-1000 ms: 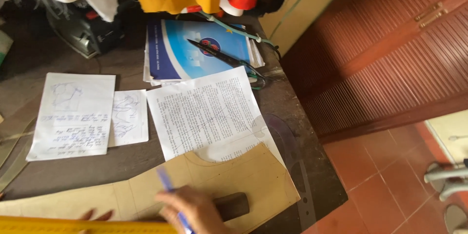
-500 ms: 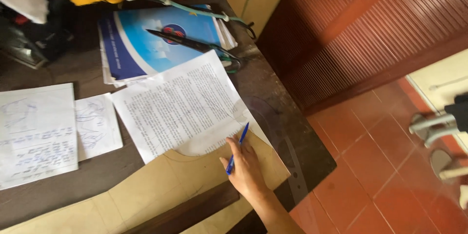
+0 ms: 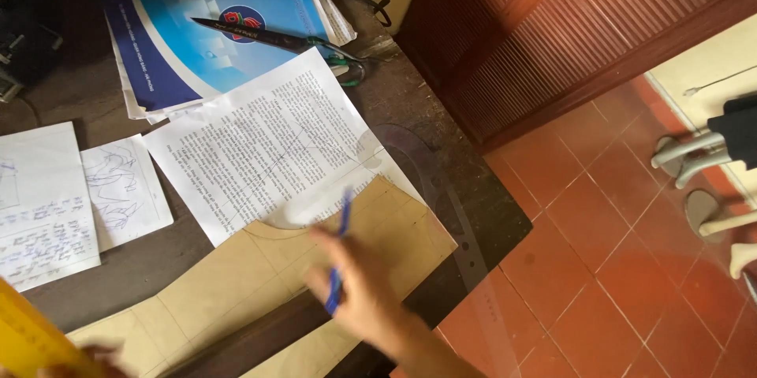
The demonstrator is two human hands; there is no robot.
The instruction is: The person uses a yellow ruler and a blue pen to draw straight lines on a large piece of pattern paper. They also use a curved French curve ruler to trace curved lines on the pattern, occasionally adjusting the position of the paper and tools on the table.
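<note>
Blue pen (image 3: 337, 256) is gripped in the right hand (image 3: 359, 295), which is blurred above the brown paper pattern (image 3: 236, 283) lying on the dark table (image 3: 465, 181); the left hand (image 3: 87, 358) shows only at the bottom-left corner, touching the yellow ruler (image 3: 31, 338), and its grip cannot be determined. Judged from this position, the step in hand is marking the pattern, and the next move calls for a steady pen tip on the curved edge beside the printed sheet (image 3: 268, 141). Further out lie 2 handwritten notes (image 3: 47, 204), a clear curve ruler (image 3: 449, 197), and scissors (image 3: 276, 37) on a blue booklet (image 3: 189, 55).
</note>
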